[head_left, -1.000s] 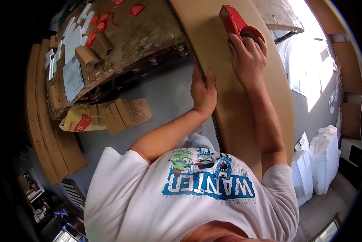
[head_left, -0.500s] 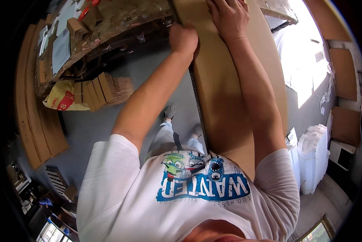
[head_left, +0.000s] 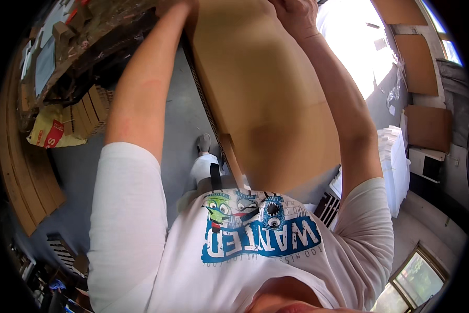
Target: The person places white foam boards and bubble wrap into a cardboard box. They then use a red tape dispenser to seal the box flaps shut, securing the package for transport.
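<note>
A large brown cardboard sheet [head_left: 260, 99] stretches from near my body to the top of the view, its corrugated left edge showing dark. My left hand [head_left: 177, 5] is at the far end of that left edge, cut off by the top of the picture, so its fingers are hidden. Over the sheet's far right side is my right hand [head_left: 297, 13], its fingers curled closed. What the right hand holds, if anything, is hidden. A narrow cardboard strip or flap [head_left: 231, 156] sticks up along the sheet's near left edge.
To the left stands a worn workbench [head_left: 109, 41] with papers on it. Below are stacked cardboard pieces [head_left: 85, 112] and a yellow bag [head_left: 51, 128]. Long cardboard lengths [head_left: 23, 177] lie farther left. White stacked material [head_left: 393, 161] stands at right, near cardboard panels [head_left: 427, 128].
My left hand has moved far and left, out toward the picture's top edge. The cardboard now shows a broader flat face, and its left edge has swung leftward. My right hand stays near the top.
</note>
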### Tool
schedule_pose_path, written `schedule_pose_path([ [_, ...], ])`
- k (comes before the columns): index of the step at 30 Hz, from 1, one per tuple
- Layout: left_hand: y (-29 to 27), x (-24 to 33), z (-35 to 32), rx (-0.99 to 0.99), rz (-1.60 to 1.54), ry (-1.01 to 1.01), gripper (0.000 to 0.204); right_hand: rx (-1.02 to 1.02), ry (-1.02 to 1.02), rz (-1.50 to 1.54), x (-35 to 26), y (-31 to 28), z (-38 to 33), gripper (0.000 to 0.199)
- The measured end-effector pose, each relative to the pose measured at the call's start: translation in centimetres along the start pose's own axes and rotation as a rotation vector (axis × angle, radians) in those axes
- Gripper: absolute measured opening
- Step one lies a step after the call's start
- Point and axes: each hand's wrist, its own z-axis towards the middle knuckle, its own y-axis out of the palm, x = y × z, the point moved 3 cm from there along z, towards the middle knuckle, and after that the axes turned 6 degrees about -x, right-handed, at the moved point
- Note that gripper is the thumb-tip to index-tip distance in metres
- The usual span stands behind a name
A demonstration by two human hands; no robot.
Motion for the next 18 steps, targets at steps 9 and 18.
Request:
schedule_pose_path([
  [9, 1.2, 0.3, 3.5, 0.149, 0.138, -0.060, 0.053, -0.168, 0.033, -0.064, 1.4, -4.2, -7.7, 0.021],
  [18, -1.9, 1.7, -2.2, 0.137, 0.170, -0.191, 0.058, -0.147, 0.186, 0.069, 0.4, -5.5, -7.3, 0.019],
])
